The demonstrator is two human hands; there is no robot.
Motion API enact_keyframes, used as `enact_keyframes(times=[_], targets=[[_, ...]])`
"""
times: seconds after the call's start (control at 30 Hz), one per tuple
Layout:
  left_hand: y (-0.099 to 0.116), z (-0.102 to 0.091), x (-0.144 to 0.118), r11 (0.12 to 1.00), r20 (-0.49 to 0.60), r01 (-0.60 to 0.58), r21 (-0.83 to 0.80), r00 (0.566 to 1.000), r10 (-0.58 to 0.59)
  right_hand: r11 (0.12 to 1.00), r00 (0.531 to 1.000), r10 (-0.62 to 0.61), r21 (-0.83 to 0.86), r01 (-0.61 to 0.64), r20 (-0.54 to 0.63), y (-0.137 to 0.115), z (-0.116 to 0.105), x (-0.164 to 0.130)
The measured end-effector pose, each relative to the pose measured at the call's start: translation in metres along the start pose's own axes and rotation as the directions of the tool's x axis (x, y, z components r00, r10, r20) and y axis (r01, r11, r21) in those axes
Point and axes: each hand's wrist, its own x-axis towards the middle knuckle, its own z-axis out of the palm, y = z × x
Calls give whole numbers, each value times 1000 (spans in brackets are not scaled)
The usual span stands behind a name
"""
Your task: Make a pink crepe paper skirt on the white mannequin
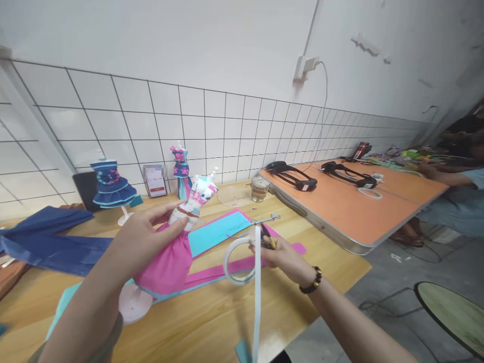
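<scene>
- Head view: my little dress form (202, 194) is inside my left hand (151, 234), leaning over with its top up and to the right.
- My left thumb is on the front of its waist and my fingers go round the back, so that hand is closed on it.
- Its white top has pink and blue bits on it. Its pink skirt (170, 264) puffs out just under my hand.
- A round white base (134, 302) is below the skirt, close to my left arm.
- My right hand (280, 257) is to the right of the dress form, well apart from it. It is closed on a roll of white tape (227, 263) and a small black and yellow tool (269, 243). I cannot tell just how each finger sits.
- One long white strip (257, 297) hangs straight down in front of the roll.
- Between and behind my hands, a bright blue sheet (217, 233) lies on the wooden table (212, 327). A pink band (209, 274) runs from near the skirt over to my right hand.
- Farther back stand a blue dress (113, 189) on a stand, a phone (156, 184), a small pink and blue dress (181, 169) and a glass (260, 190).
- Off to the right is an orange table (355, 206) with two black headsets (293, 177) on it.
</scene>
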Motion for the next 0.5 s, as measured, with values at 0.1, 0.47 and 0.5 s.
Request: enact_keyframes(times=[0.1,0.47,0.5], targets=[[2,0,2,998,-22,13,-61,1000,-15,996,996,64,-56,-68,-70,10,-44,-7],[0,7,6,842,-108,210,-496,948,-300,788,889,214,-466,-403,-406,45,-206,-4],[5,7,6,824,-125,219,-523,936,-328,752,880,218,-502,-427,-422,48,-211,2]])
